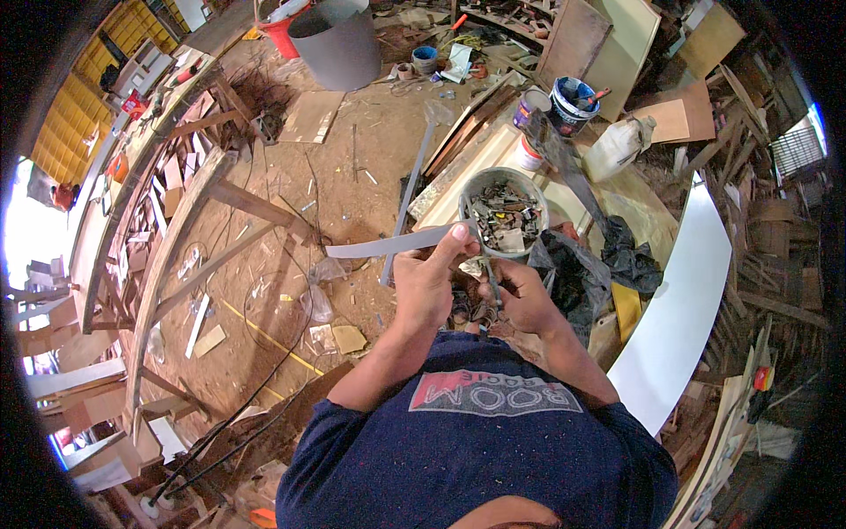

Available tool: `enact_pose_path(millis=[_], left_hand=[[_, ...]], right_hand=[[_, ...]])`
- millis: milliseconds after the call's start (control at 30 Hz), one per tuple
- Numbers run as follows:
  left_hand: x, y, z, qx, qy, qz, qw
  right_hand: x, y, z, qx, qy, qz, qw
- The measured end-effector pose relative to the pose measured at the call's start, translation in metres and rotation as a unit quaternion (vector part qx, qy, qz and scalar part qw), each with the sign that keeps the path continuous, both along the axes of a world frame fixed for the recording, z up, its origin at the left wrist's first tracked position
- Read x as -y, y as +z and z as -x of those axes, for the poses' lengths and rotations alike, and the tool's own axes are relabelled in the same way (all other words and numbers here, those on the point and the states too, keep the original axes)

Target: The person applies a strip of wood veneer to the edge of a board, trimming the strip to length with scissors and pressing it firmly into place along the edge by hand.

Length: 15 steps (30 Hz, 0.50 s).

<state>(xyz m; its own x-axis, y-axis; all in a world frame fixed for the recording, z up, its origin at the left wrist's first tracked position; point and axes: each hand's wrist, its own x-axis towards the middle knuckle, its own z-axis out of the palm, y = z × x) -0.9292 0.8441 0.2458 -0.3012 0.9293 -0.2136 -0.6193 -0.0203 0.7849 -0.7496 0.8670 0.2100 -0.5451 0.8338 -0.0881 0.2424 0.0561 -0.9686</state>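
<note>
The left hand (423,286) pinches a thin grey strip (379,245) between thumb and fingers, its free end projecting leftward above the floor (388,145). The right hand (522,298) is curled around a slender dark object (493,280), its kind unclear. Just beyond the hands, a pale bucket (498,176), at the near end of the light boards (480,159), contains mixed scraps (502,212). Farther back stand a blue-smeared pail (568,113) and a whitish jug (612,152). Open brown floor, strewn with litter, extends from the boards' left edge to a wooden frame (256,204).
</note>
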Motion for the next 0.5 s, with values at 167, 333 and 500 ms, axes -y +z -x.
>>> enact_pose_path(millis=[167,333,500], left_hand=[[0.001,-0.001,-0.005,0.038,-0.02,-0.009,0.999],[-0.002,-0.002,-0.008,0.047,-0.035,0.0,0.998],[-0.003,-0.004,-0.01,0.068,-0.055,-0.009,0.996]], right_hand=[[-0.002,-0.005,-0.013,-0.196,0.041,0.141,0.97],[0.002,0.004,-0.01,-0.177,0.042,0.107,0.978],[0.003,0.002,-0.012,-0.176,0.032,0.092,0.98]])
